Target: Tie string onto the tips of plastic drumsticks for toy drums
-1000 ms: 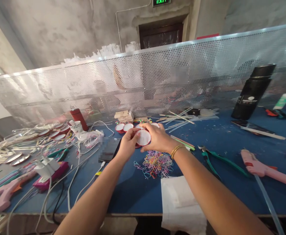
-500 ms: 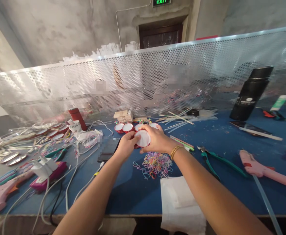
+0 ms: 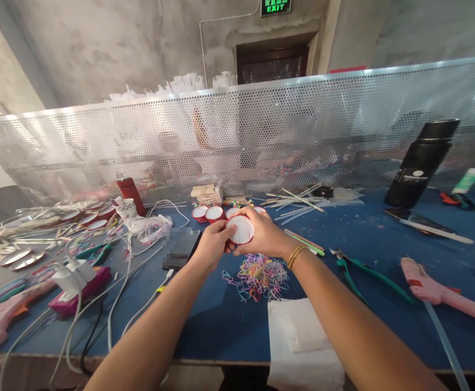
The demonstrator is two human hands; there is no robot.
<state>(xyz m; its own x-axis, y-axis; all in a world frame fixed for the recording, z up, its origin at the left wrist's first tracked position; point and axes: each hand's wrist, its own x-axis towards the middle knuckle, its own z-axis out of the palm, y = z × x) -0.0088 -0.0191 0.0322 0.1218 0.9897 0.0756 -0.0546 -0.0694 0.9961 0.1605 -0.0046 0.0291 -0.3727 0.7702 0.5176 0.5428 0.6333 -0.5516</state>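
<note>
A small round toy drum [image 3: 242,230] with a white face and red rim is held between my hands above the table. My left hand [image 3: 215,243] pinches its left edge, thumb on the face. Wrapped round the right and far sides is my right hand [image 3: 266,232], with a gold bracelet at the wrist. Just behind stand several similar red drums [image 3: 214,214] in a row, partly hidden by my hands. On the near side of my hands lies a loose pile of small coloured loops [image 3: 264,277].
Right: teal-handled pliers [image 3: 378,279], pink glue gun [image 3: 428,285], black bottle [image 3: 420,165]. Left: phone [image 3: 181,247], white cables, power strip [image 3: 96,279], another pink glue gun [image 3: 7,315]. A white cloth [image 3: 302,331] overhangs the front edge. A perforated metal screen [image 3: 139,136] borders the back.
The drum has shifted slightly right and its face is turned more toward me. Both hands keep hold of it. The whole view has moved a little.
</note>
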